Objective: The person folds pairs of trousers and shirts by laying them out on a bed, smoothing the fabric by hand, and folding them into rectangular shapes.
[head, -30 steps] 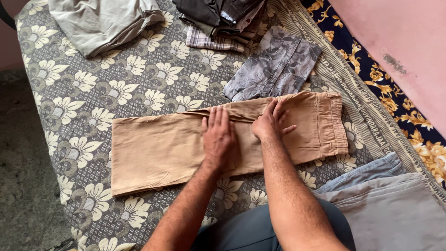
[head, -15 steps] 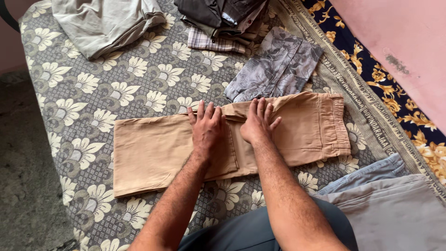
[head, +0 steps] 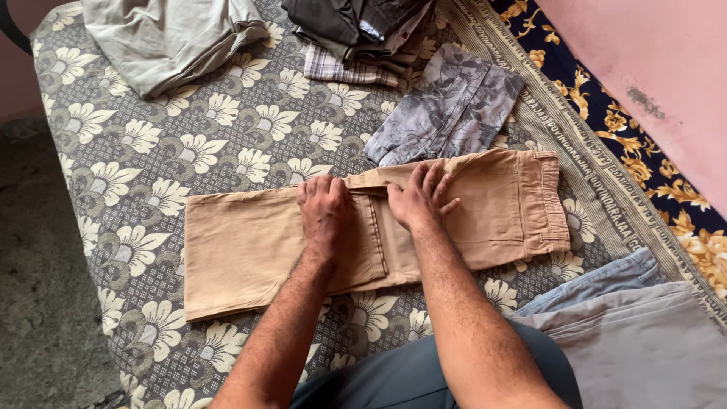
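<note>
Here tan trousers (head: 250, 242) lie flat under both hands (head: 326, 212).

- A grey bedspread (head: 144, 144) with cream flowers lies under my work.
- A folded grey garment (head: 170, 38) lies at the far left.
- A stack of dark clothes (head: 360, 30) sits beside a grey patterned cloth (head: 447, 106).
- Pale grey fabric (head: 636, 348) lies by my right side.
</note>
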